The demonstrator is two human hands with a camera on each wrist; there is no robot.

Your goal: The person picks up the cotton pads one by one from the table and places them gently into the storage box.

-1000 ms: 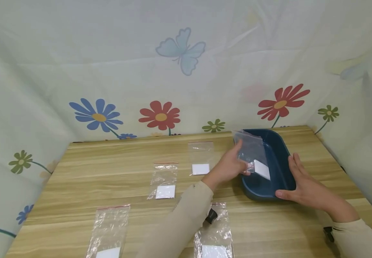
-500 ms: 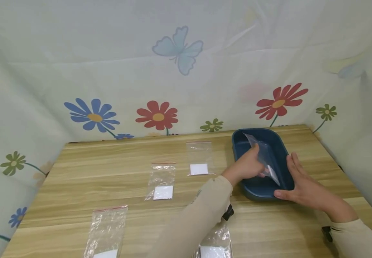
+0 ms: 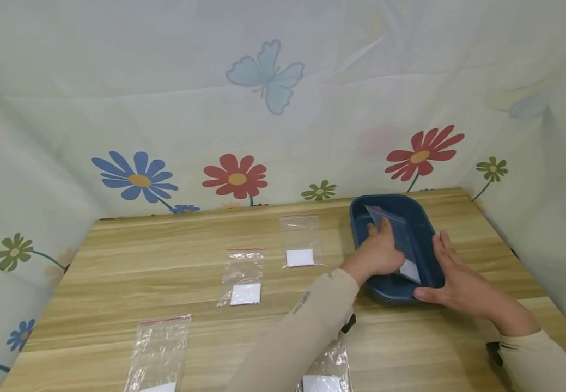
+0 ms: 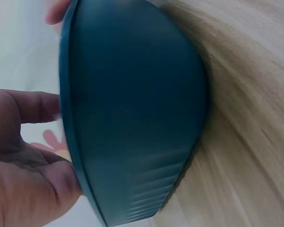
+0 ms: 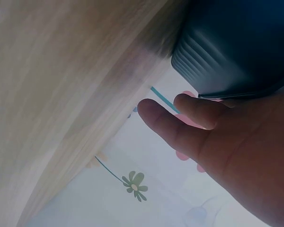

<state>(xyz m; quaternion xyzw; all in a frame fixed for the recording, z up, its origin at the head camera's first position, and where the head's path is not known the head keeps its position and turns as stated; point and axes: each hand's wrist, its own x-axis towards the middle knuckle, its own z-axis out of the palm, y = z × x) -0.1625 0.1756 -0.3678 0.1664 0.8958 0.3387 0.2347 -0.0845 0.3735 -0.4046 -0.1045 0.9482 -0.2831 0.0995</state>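
In the head view, a dark blue basin (image 3: 395,299) stands at the right of the wooden table. A clear zip bag (image 3: 400,239) with a white card (image 3: 409,270) at its lower end lies slanted inside it. My left hand (image 3: 378,253) reaches over the basin's left rim, on top of the bag, with finger and thumb apart; its lower fingers are hidden. The left wrist view shows this hand (image 4: 26,165) beyond the basin's rim. My right hand (image 3: 464,283) rests against the basin's right side, thumb at the near corner, fingers straight along the outer wall.
Several more clear zip bags with white cards lie on the table: one near the back (image 3: 299,239), one at the middle (image 3: 243,277), one at the front left (image 3: 160,348). Another bag (image 3: 329,375) is partly under my left sleeve. Flowered cloth (image 3: 273,136) closes in the back and sides.
My left hand has carried the bag rightward and down into the basin, where it now lies lower; finger and thumb have spread. The right hand has stayed against the basin.
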